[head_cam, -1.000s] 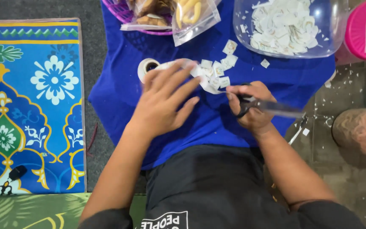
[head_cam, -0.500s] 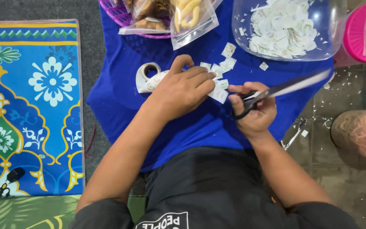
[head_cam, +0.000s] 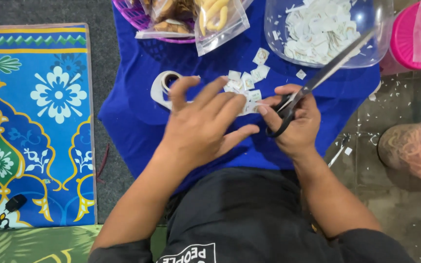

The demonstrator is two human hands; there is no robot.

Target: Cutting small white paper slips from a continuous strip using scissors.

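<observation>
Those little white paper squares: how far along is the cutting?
Done: a clear bowl holds a heap of cut white pieces, and more squares lie on the blue cloth. In hand: the right hand holds scissors; the left hand rests over the strip. Left: a roll of strip remains.
</observation>
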